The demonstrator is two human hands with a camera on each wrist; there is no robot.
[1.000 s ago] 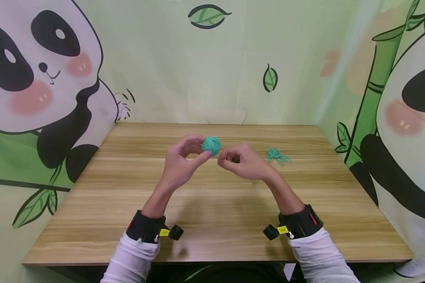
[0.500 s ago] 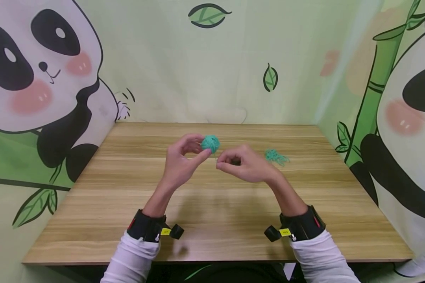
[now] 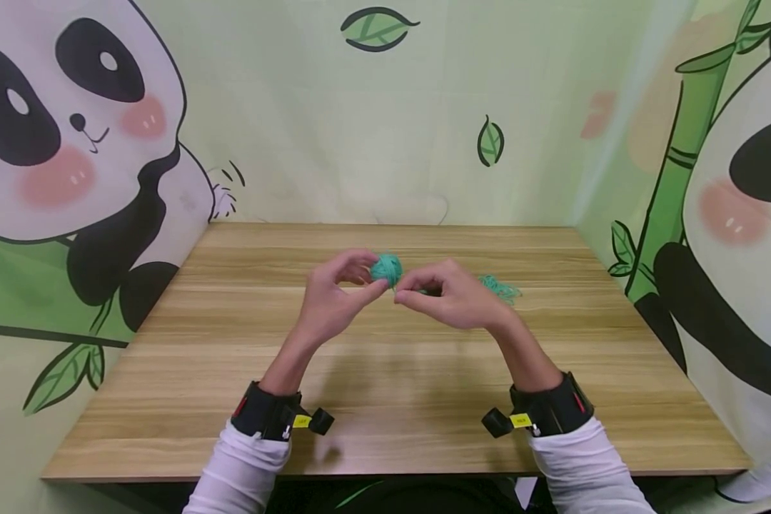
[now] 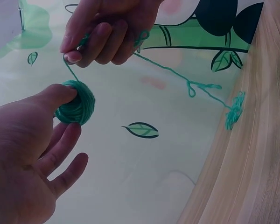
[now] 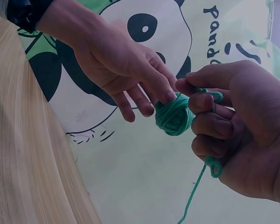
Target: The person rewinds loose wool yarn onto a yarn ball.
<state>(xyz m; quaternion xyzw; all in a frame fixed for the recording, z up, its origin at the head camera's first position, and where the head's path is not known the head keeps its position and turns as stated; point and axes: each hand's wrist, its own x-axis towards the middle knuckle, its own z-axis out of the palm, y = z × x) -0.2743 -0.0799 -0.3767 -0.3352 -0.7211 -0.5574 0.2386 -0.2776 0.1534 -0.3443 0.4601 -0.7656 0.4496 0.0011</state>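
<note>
A small ball of green yarn (image 3: pixel 387 269) is pinched between the thumb and fingers of my left hand (image 3: pixel 334 296), above the table. Close on its right, my right hand (image 3: pixel 452 296) pinches a strand of the same yarn between thumb and forefinger. In the left wrist view a short length runs from those fingertips down to the yarn ball (image 4: pixel 79 103). The strand passes through the curled right fingers and comes out with small loops, seen in the right wrist view as a yarn loop (image 5: pixel 214 167). It trails to a loose yarn heap (image 3: pixel 500 288) on the table.
The wooden table (image 3: pixel 385 400) spans the space under both hands, its front edge near the body. Behind and beside it hangs a backdrop (image 3: pixel 295 128) printed with pandas, bamboo and leaves. Each wrist wears a black strap with a small camera.
The ball and left hand have shifted slightly right, closer to the right hand. The loose heap has slid a little to the left, and the right hand now partly nears it.
</note>
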